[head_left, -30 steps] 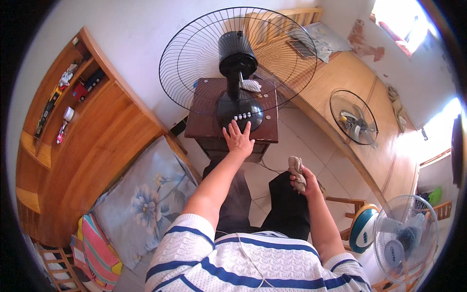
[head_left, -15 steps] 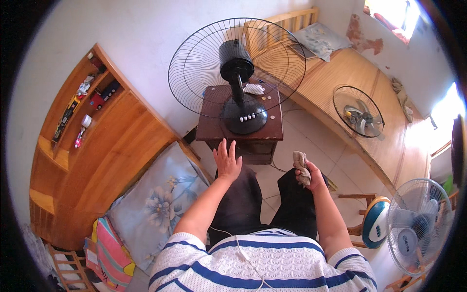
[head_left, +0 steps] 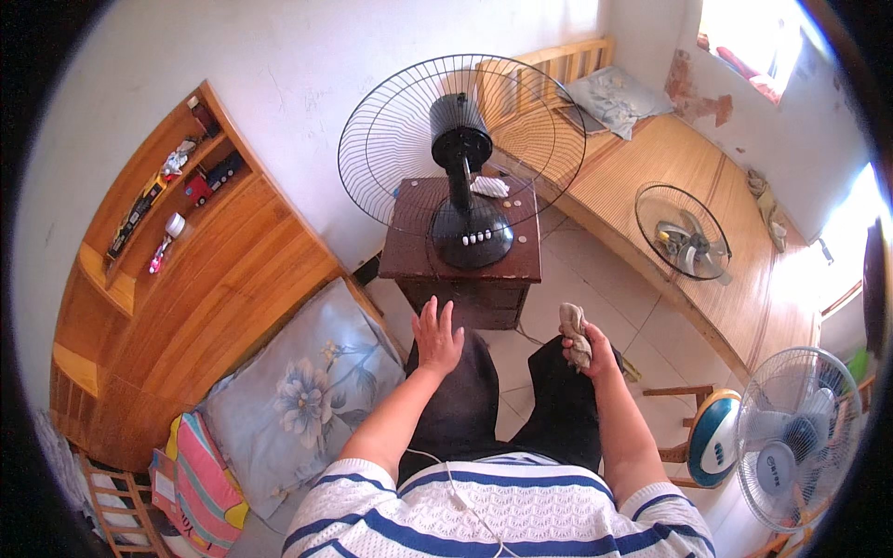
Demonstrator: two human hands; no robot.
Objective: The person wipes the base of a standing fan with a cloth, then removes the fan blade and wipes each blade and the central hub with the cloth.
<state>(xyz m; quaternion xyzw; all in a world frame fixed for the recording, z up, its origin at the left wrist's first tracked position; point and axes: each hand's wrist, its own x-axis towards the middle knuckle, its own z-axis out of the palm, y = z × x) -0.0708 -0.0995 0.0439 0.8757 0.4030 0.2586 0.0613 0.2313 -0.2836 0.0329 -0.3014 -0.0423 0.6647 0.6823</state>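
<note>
Over my left thigh my left hand [head_left: 436, 338] is held with its fingers apart, nothing in it, a short way from the front of a dark brown cabinet [head_left: 402, 251]. On that cabinet stands a black table fan [head_left: 459, 127] with a row of white buttons on its base; its wire rear guard is on and no blades show on it. My right hand [head_left: 598, 352], above my right thigh, grips a crumpled greyish-brown cloth [head_left: 576, 337]. Beside the fan's base lie a white striped cloth [head_left: 490, 187] and a few small round pieces.
A wooden bed [head_left: 605, 177] at the right bears a fan guard with blades [head_left: 689, 237] and a pillow [head_left: 621, 98]. Near me on the right stands a teal-and-white fan [head_left: 791, 442]. A floral pillow [head_left: 302, 400] and a wooden headboard with shelves [head_left: 214, 270] are at the left.
The view has tilted a little, so the cabinet and fan sit lower in it. My left hand is slightly farther below the fan's base; the right still grips the cloth.
</note>
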